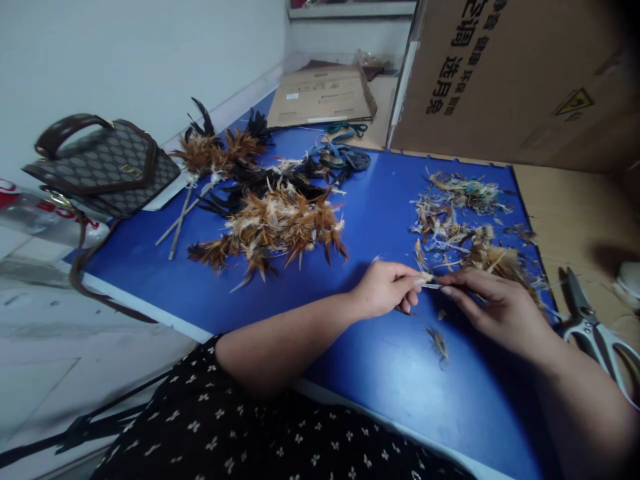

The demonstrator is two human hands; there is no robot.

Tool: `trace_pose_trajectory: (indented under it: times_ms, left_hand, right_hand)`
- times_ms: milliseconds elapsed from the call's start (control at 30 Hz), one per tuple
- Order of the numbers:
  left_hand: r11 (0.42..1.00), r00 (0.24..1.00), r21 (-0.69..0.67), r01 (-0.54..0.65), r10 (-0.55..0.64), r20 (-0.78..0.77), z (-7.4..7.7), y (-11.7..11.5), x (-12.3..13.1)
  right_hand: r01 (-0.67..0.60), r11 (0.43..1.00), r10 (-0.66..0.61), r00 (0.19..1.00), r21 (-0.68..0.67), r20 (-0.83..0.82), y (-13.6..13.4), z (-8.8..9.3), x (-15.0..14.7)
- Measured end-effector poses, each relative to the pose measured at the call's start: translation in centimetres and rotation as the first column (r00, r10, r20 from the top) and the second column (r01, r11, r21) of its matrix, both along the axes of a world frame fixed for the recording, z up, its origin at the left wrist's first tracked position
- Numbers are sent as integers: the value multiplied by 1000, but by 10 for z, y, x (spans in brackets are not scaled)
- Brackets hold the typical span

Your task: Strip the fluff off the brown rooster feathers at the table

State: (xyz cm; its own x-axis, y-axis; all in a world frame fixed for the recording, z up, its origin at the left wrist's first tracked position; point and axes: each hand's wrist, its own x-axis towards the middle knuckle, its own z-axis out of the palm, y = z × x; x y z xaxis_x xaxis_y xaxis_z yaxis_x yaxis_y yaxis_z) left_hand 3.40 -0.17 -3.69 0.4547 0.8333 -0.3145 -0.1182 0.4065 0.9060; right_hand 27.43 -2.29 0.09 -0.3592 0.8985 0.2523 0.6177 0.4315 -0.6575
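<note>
Because the feather (426,277) appears to be little more than tufted fluff on a thin pale quill (432,287), almost no weight should be felt, and the fluff would probably be crushed or shed under a hard squeeze. The quill can be expected to be springy and stiffer than the barbs, somewhat slick, and liable to be creased if bent sharply, so it is best taken by the bare shaft, with only light fingertip pressure applied. By the left hand (387,288) the feathered part is pinched between thumb and forefinger, the other fingers being curled beneath; by the right hand (493,307) the far end of the quill is nipped in a narrow thumb-and-finger grip. The feather is thus held between the two sets of fingertips, roughly level, above the blue tabletop (380,390). Whether the brown tip (406,311) seen under the left fingers belongs to it cannot be told. A loose tuft (438,343) is seen on the tabletop, apart from both grips, nearer the wearer's body.
</note>
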Motion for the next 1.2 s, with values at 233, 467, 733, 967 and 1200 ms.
trace_pose_trajectory:
  times_ms: [233,467,733,967,1200]
  left_hand:
    - [966,982,232,112,-72,-173,3,-5,-4]
    - [928,958,239,284,-269,-95,-2,-17,0]
    - [995,984,-75,61,-48,172,4,-6,2]
    - [999,998,-24,-33,31,-53,1,-5,4]
    - [733,938,617,285,-82,-336,-1,-8,-11]
  right_hand:
    - [-147,979,144,989,139,36,-3,11,-5]
    - [-93,984,104,992,151,-66,-5,6,-19]
    - [14,988,-3,997,155,-72,0,-22,-13]
    - [-162,964,148,986,212,80,-13,-20,-28]
    - [-210,958,192,975,197,108,-13,-2,-20]
